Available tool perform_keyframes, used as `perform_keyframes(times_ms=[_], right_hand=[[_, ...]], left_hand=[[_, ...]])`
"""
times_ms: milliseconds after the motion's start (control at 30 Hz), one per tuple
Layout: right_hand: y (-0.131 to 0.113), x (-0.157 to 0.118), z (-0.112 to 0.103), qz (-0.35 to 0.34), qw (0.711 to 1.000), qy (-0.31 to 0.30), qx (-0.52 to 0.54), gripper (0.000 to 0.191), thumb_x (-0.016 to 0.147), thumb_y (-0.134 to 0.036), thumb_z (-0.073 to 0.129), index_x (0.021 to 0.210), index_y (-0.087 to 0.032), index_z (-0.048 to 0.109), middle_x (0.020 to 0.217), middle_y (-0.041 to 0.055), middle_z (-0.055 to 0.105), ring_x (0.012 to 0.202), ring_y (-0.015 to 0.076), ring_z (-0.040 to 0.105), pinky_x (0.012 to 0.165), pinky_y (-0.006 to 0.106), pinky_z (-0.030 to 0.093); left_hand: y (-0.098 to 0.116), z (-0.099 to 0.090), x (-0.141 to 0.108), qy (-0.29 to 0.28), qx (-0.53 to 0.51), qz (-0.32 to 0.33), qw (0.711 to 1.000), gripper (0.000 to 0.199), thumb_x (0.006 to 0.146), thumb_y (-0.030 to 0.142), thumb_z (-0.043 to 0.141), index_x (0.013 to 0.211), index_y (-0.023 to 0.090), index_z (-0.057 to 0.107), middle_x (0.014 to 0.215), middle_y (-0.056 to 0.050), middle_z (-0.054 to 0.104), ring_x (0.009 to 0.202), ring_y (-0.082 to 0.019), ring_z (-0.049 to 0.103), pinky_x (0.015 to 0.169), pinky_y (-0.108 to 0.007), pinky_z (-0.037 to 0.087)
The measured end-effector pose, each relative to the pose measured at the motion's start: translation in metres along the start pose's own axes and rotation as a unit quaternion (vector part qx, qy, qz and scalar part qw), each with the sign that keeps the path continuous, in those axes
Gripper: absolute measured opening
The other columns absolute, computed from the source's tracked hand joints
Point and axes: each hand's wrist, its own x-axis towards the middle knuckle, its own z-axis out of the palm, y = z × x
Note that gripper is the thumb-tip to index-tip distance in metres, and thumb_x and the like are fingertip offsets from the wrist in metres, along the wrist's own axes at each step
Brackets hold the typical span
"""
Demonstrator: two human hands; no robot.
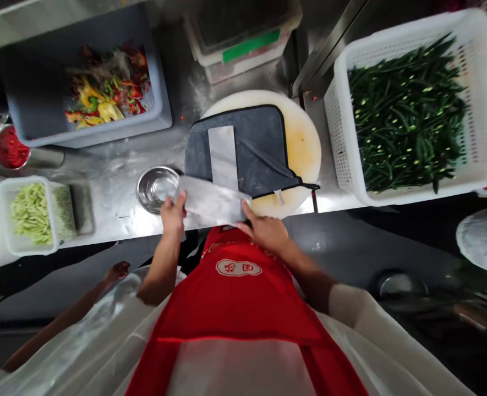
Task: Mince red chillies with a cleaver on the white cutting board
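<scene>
From where I stand, both hands are closed on a grey slab (pixel 214 199): the left hand (pixel 172 217) pinches its left end between thumb and fingers, and the right hand (pixel 268 231) grips its right end. The slab is over the near left side of the round white board (pixel 304 137), partly in front of a pale block (pixel 223 157); I can't tell whether the two touch. The block lies lengthwise on a dark cloth (pixel 260 129) that covers much of the board. Just left of the board, a metal bowl (pixel 143 190) sits on the bench (pixel 107 179). Farther left of it are a basket (pixel 64 212) of pale green pieces (pixel 32 214) and, toward the back, a big tub (pixel 119 131) with red and yellow scraps (pixel 103 107). Behind the board is a box (pixel 243 69) with a green strip. Right of the board, a white crate (pixel 340 137) holds a heap of dark green chillies (pixel 408 121). Well off to the board's near left shows another person's hand (pixel 117 271), blurred.
</scene>
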Motion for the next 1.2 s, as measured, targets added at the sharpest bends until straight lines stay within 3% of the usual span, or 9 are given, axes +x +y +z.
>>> perform_keyframes(times_ms=[200, 300, 467, 567, 733, 800, 1000, 1133, 1200], right_hand=[[0.01, 0.004, -0.012, -0.009, 1.0, 0.006, 0.006, 0.072, 0.104, -0.06, 0.02, 0.163, -0.023, 0.003, 0.109, 0.016, 0.075, 0.097, 0.0294, 0.071, 0.085, 0.041, 0.049], [0.015, 0.009, -0.021, -0.03, 0.999, -0.023, -0.006, 0.066, 0.104, -0.058, 0.023, 0.162, -0.03, 0.013, 0.104, 0.0129, 0.076, 0.091, 0.029, 0.072, 0.08, 0.04, 0.05], [0.02, 0.022, -0.027, -0.04, 0.999, 0.024, -0.018, 0.065, 0.104, -0.058, 0.02, 0.162, -0.031, 0.01, 0.11, 0.0132, 0.074, 0.097, 0.031, 0.071, 0.085, 0.044, 0.05], [0.021, 0.023, -0.027, -0.067, 0.998, -0.008, -0.012, 0.062, 0.105, -0.056, 0.026, 0.162, -0.034, 0.014, 0.106, 0.01, 0.076, 0.092, 0.0282, 0.072, 0.084, 0.042, 0.05], [0.021, 0.027, -0.033, -0.062, 0.997, 0.044, -0.012, 0.062, 0.105, -0.056, 0.023, 0.162, -0.03, 0.016, 0.113, 0.0136, 0.074, 0.097, 0.0289, 0.07, 0.087, 0.044, 0.048], [0.021, 0.028, -0.035, -0.07, 0.997, 0.022, -0.011, 0.061, 0.105, -0.056, 0.027, 0.161, -0.032, 0.018, 0.111, 0.0122, 0.075, 0.096, 0.0288, 0.071, 0.089, 0.045, 0.048], [0.019, 0.032, -0.034, -0.051, 0.998, 0.034, -0.019, 0.063, 0.104, -0.058, 0.024, 0.162, -0.034, 0.014, 0.112, 0.0118, 0.075, 0.096, 0.0288, 0.071, 0.085, 0.042, 0.05], [0.02, 0.025, -0.027, -0.068, 0.997, -0.016, -0.039, 0.061, 0.104, -0.057, 0.027, 0.161, -0.037, 0.015, 0.104, 0.0082, 0.077, 0.093, 0.0275, 0.072, 0.083, 0.039, 0.051], [0.021, 0.025, -0.026, -0.067, 0.997, 0.003, -0.043, 0.061, 0.104, -0.057, 0.027, 0.161, -0.037, 0.016, 0.105, 0.0088, 0.076, 0.094, 0.0292, 0.072, 0.082, 0.04, 0.052]], left_hand=[[-0.011, -0.005, -0.016, 0.012, -0.037, 0.029, 0.999, 0.041, 0.079, 0.042, 0.074, 0.069, 0.021, 0.04, 0.054, 0.009, 0.041, 0.042, -0.005, 0.039, 0.041, -0.02, 0.031], [-0.012, -0.009, -0.021, 0.026, -0.021, -0.01, 0.999, 0.041, 0.077, 0.043, 0.074, 0.067, 0.021, 0.041, 0.052, 0.009, 0.039, 0.04, -0.005, 0.038, 0.04, -0.02, 0.031], [-0.015, -0.015, -0.025, 0.05, -0.036, -0.015, 0.998, 0.041, 0.078, 0.044, 0.072, 0.068, 0.022, 0.039, 0.051, 0.009, 0.04, 0.041, -0.006, 0.041, 0.038, -0.019, 0.026], [-0.018, -0.018, -0.03, 0.047, -0.016, -0.044, 0.998, 0.043, 0.074, 0.047, 0.074, 0.065, 0.021, 0.041, 0.048, 0.008, 0.04, 0.038, -0.006, 0.037, 0.036, -0.019, 0.024], [-0.02, -0.018, -0.026, 0.06, -0.058, -0.005, 0.996, 0.048, 0.073, 0.047, 0.075, 0.064, 0.022, 0.035, 0.046, 0.01, 0.036, 0.037, -0.005, 0.034, 0.036, -0.019, 0.024], [-0.02, -0.018, -0.025, 0.061, -0.047, -0.025, 0.997, 0.048, 0.073, 0.049, 0.075, 0.064, 0.022, 0.036, 0.046, 0.01, 0.037, 0.038, -0.005, 0.034, 0.036, -0.019, 0.024], [-0.022, -0.019, -0.024, 0.054, -0.06, 0.014, 0.997, 0.05, 0.071, 0.052, 0.077, 0.064, 0.022, 0.037, 0.047, 0.01, 0.034, 0.038, -0.005, 0.031, 0.037, -0.02, 0.023], [-0.028, -0.021, -0.034, 0.05, -0.026, -0.04, 0.998, 0.048, 0.072, 0.054, 0.074, 0.061, 0.022, 0.041, 0.045, 0.008, 0.036, 0.038, -0.006, 0.032, 0.036, -0.02, 0.021], [-0.029, -0.02, -0.033, 0.046, -0.036, -0.033, 0.998, 0.048, 0.072, 0.052, 0.075, 0.059, 0.022, 0.04, 0.045, 0.008, 0.036, 0.038, -0.006, 0.031, 0.036, -0.021, 0.021]])
